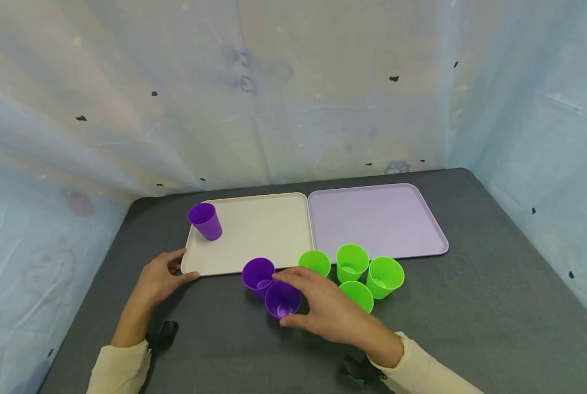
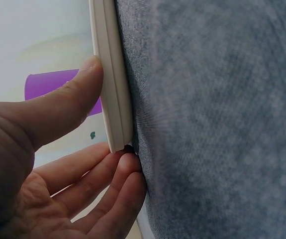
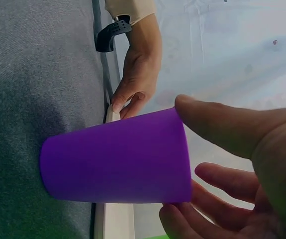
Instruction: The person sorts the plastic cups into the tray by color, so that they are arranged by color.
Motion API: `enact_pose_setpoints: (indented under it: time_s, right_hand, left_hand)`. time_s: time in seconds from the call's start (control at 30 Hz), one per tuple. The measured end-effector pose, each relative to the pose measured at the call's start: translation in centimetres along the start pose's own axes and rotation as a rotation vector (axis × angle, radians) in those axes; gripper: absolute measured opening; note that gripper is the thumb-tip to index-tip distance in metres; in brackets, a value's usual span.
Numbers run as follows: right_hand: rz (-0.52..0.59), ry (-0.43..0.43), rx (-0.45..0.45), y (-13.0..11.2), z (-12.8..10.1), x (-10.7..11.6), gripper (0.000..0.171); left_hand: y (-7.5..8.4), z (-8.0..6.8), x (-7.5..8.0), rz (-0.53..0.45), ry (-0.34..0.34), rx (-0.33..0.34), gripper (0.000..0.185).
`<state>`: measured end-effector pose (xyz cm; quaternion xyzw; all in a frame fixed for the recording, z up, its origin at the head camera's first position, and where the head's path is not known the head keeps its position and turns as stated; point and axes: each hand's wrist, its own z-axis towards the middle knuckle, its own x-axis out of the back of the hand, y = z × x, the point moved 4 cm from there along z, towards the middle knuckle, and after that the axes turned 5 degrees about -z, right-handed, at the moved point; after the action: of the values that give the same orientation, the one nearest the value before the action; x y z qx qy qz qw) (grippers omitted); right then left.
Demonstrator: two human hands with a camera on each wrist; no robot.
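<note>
My right hand (image 1: 330, 309) pinches the rim of an upright purple cup (image 3: 115, 159) between thumb and fingers, in front of the trays. Right beside it, a second purple cup (image 1: 256, 275) stands close to the front edge of the cream tray (image 1: 263, 232). A third purple cup (image 1: 207, 223) is on that tray, near its left end. My left hand (image 1: 157, 279) holds the tray's front left corner; in the left wrist view its thumb (image 2: 85, 87) lies on the rim while the other fingers reach round the corner.
Several green cups (image 1: 385, 278) stand grouped to the right of the purple pair, by the right hand. A lavender tray (image 1: 372, 219) adjoins the cream one on the right. Dark grey cloth (image 1: 480, 306) covers the table, with pale sheeting (image 1: 313, 98) behind.
</note>
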<state>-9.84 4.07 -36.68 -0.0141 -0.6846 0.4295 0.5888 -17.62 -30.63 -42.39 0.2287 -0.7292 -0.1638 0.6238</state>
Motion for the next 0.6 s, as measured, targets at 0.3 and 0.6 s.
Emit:
enact_pose_setpoints:
  time_s: [0.3, 0.6]
  right_hand:
    - [-0.046, -0.042, -0.024, 0.28, -0.01, -0.33, 0.071]
    - [-0.065, -0.077, -0.020, 0.26, -0.02, -0.41, 0.072]
  left_hand:
    - [0.05, 0.05, -0.07, -0.005, -0.007, 0.018, 0.085]
    - [-0.03, 0.04, -0.19, -0.014, 0.004, 0.023, 0.085]
